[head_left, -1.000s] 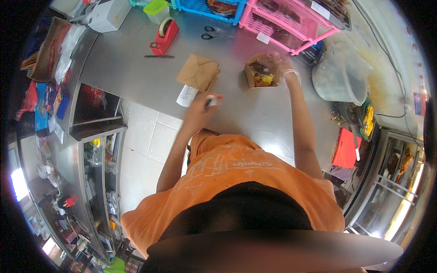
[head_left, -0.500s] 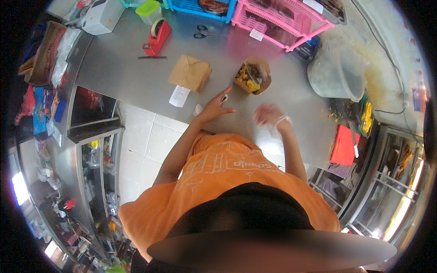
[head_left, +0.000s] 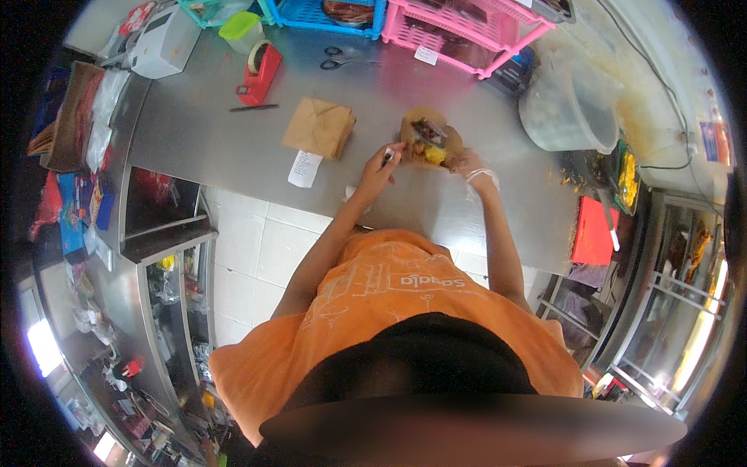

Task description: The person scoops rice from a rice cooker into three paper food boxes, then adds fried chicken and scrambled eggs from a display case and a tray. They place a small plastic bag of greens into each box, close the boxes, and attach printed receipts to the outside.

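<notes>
A brown paper food box (head_left: 411, 124) stands open on the metal table, with yellow and dark brown food (head_left: 429, 152) inside. The fingers of my left hand (head_left: 381, 173) grip the near left side of the box. A small dark thing shows at those fingers, too small to name. My right hand (head_left: 470, 165), in a clear plastic glove, holds the box at its near right side; its fingertips are partly blurred. To the left lies a stack of folded brown paper boxes (head_left: 317, 128), with a white paper slip (head_left: 304, 169) sticking out at its near edge.
Beyond the hands are a red tape dispenser (head_left: 261, 74), scissors (head_left: 342, 59) and blue and pink baskets (head_left: 436, 50). At right stand a clear plastic bucket (head_left: 572, 109), a knife (head_left: 609, 222) and a red flat item (head_left: 594, 233). The metal table (head_left: 218, 140) ends near my body.
My right hand has moved up and left onto the box, and my left hand has closed in from its left. The box's opening looks spread wider.
</notes>
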The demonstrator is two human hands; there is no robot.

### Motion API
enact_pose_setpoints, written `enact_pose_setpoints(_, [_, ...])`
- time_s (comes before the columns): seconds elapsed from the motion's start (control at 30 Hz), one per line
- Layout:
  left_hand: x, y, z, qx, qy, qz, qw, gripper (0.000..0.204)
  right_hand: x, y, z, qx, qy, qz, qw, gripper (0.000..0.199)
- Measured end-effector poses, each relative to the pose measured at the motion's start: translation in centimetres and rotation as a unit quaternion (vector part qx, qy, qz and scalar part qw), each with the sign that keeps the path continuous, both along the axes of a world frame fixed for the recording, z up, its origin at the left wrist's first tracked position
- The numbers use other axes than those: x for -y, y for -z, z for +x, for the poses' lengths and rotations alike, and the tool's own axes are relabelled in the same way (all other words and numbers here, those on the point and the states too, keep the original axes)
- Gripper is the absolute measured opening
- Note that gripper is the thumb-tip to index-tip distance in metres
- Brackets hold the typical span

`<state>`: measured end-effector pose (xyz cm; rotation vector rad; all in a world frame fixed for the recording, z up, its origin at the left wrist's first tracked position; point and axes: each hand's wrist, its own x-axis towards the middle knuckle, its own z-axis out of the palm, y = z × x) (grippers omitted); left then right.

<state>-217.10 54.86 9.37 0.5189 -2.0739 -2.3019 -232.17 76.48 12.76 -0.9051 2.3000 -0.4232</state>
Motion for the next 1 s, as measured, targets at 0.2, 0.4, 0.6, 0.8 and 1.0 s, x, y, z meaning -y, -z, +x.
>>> enact_pose_setpoints(0.2, [-0.5, 0.7, -0.4, -0.127, -0.043, -0.148, 0.980, 0.063, -0.3, -0.2, 0.8, 0.318, 0.473, -0.234, 0.788, 0.053])
enact_pose_setpoints(0.4, [-1.3, 0.2, -1.6, -0.142, -0.011, -0.320, 0.936, 0.065, 1.5, 1.4, 1.1, 0.422, 0.359, -0.233, 0.799, 0.065])
enact_pose_setpoints(0.6, [-1.9, -0.4, -0.8, -0.124, 0.067, -0.547, 0.825, 0.057, 2.8, 1.5, 0.7, 0.387, 0.377, -0.171, 0.824, 0.062])
enact_pose_setpoints(0.8, [-2.0, -1.0, -0.9, -0.066, 0.103, -0.517, 0.848, 0.059, 1.7, 1.0, 1.1, 0.335, 0.359, -0.267, 0.830, 0.039])
enact_pose_setpoints(1.0, [-0.4, -1.1, -0.2, -0.122, 0.019, -0.332, 0.935, 0.071, 1.8, -3.6, 3.2, -0.237, 0.044, -0.286, 0.927, 0.027])
